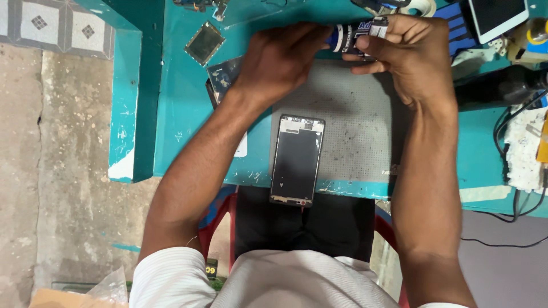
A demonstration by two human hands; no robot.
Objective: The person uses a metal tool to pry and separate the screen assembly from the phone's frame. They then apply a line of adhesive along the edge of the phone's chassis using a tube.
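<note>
My right hand (414, 54) holds a small dark blue and white tube (355, 35) at the far side of the bench. My left hand (279, 57) pinches the tube's left end, where a cap would be; the tip itself is hidden by my fingers. Below both hands a black phone frame (297, 159) lies flat on a grey perforated work mat (359, 125), its lower end at the bench's near edge. Neither hand touches the phone.
The teal bench (171, 114) also carries a square framed part (204, 43), a dark glass panel (222, 77) under my left wrist, a white tablet (495, 17) at the far right, and black cables (516, 199) at right. Concrete floor (57, 171) lies to the left.
</note>
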